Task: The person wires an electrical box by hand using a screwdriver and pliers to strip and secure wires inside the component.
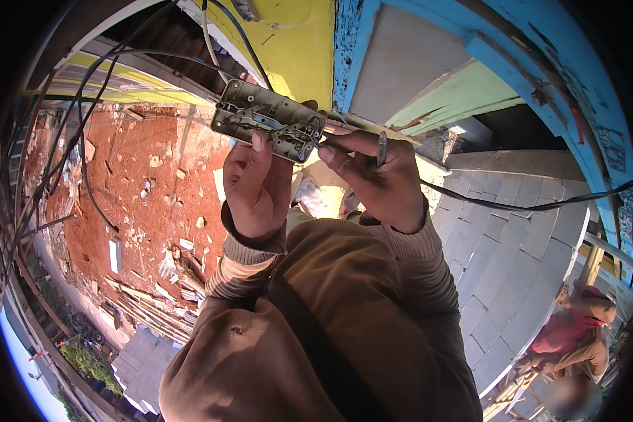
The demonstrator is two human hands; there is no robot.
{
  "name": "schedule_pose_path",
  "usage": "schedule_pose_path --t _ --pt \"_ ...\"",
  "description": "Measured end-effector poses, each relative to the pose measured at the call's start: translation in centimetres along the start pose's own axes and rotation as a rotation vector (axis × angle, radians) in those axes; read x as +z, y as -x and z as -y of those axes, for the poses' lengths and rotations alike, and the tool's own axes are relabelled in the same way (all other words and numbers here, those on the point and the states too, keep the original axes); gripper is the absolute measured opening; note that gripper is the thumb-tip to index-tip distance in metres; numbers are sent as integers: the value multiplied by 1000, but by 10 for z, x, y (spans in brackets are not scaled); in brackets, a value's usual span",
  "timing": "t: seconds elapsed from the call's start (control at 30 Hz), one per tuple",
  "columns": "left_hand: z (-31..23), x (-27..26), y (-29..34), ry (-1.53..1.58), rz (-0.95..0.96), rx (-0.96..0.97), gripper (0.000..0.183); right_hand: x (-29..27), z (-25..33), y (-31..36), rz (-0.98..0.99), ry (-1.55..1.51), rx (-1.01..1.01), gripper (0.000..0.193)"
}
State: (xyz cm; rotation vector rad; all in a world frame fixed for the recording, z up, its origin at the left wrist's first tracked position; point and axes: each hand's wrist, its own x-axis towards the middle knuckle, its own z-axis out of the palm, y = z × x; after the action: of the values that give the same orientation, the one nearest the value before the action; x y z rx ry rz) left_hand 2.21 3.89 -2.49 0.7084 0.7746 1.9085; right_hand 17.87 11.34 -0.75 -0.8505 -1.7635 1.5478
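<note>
An opened, dark rectangular electrical housing [267, 116] is tilted in front of my chest. Metal strips, small screws and thin wires show inside it. My left hand [258, 183] grips its lower edge, with the thumb pressed on the inner side and the other fingers mostly hidden behind. At the housing's right end, my right hand [380, 172] is closed, its thumb and index finger pinched close to the wires. A slim dark tool [382, 149] like a screwdriver or pen sticks up between its fingers; its tip cannot be made out.
Black cables [84, 112] hang at the left, and another black cable [534, 207] runs off to the right. Yellow and blue painted boards [295, 49] stand ahead. Far below lie red soil with debris [148, 183] and grey blocks [503, 246]. Another person [570, 330] is at lower right.
</note>
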Motion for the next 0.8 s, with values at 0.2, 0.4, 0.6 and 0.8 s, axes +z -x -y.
schedule_pose_path --t 0.2,0.4,0.6,0.8 --pt "2 -9 7 93 101 -2 70 9 -3 -5 -70 81 -77 18" --pt "9 -8 10 -239 -166 -140 32 9 -25 -7 -85 159 -77 23" --pt "17 -7 5 -402 -213 -124 33 18 -44 -10 -111 -79 -60 23" --pt "26 -24 11 -530 -334 -136 30 30 -63 -5 -112 24 1 22"
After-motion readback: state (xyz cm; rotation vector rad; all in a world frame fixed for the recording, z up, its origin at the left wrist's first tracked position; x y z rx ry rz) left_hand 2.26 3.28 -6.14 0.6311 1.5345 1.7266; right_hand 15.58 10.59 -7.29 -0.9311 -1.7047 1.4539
